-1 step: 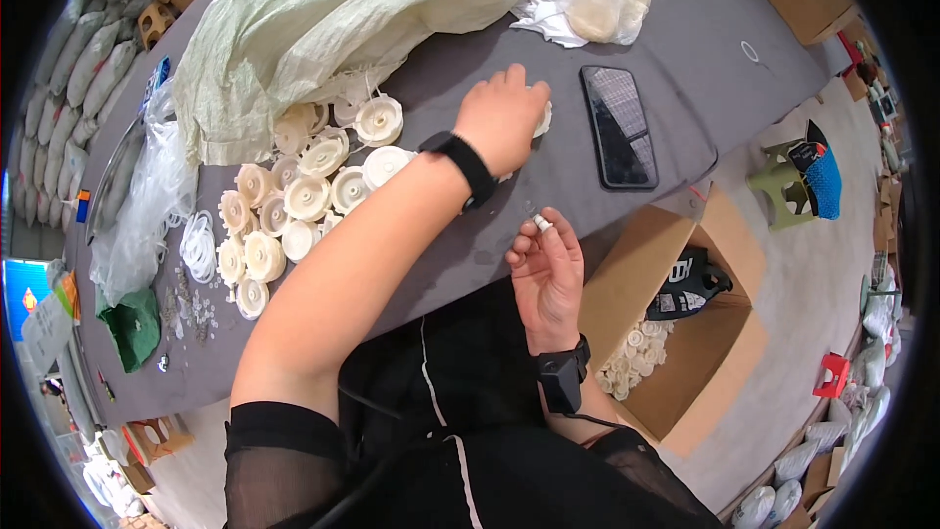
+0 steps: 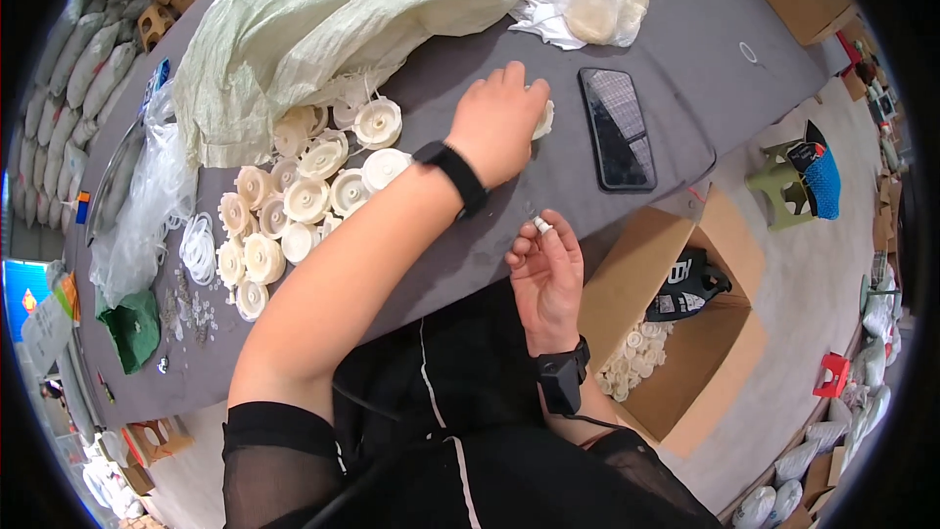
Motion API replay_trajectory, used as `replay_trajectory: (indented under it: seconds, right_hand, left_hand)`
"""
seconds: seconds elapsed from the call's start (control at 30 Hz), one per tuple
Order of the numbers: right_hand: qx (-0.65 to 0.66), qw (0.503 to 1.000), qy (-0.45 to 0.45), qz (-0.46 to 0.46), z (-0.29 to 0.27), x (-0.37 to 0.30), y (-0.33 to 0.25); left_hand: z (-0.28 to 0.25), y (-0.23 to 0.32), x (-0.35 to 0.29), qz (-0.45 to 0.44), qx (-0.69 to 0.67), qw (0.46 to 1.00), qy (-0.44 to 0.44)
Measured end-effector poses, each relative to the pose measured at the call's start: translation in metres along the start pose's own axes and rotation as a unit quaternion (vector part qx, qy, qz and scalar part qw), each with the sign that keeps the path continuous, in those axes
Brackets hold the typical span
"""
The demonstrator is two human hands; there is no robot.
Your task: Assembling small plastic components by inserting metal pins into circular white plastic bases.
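Note:
My left hand (image 2: 497,123) reaches over the table, fingers curled round a cream round plastic part (image 2: 545,120). Most of that part is hidden behind the hand; only its right edge shows. Closer to my body, my right hand (image 2: 548,279) is palm up, pinching a small white plastic piece (image 2: 541,225) between thumb and fingertips. Left of my left forearm lie several cream plastic wheel-shaped parts (image 2: 306,199), each with a raised centre.
A pale woven sack (image 2: 323,30) covers the table's far side. A black phone (image 2: 618,128) lies right of my left hand. The open carton (image 2: 710,363) below the table edge holds small white parts and a black bag. White rings (image 2: 199,247) lie at left.
My left hand and wrist have shifted very slightly up and to the left. My right hand looks still.

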State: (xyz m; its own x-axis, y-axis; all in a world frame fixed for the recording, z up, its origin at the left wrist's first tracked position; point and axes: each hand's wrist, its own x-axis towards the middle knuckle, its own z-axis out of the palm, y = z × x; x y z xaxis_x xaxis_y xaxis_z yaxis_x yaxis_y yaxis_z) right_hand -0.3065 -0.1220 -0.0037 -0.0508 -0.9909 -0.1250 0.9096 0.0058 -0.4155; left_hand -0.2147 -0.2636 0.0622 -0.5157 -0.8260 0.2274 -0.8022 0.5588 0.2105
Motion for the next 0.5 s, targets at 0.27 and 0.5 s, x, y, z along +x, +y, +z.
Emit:
replay_trajectory:
  seconds: [0.27, 0.5]
  right_hand:
    - [-0.046, 0.990, -0.134, 0.026, 0.030, -0.012, 0.005]
    - [-0.205, 0.956, -0.164, 0.134, 0.050, -0.026, 0.038]
  left_hand:
    - [-0.074, 0.018, -0.112, -0.090, -0.121, 0.989, 0.006]
    - [-0.095, -0.011, -0.207, -0.265, -0.498, 0.826, 0.011]
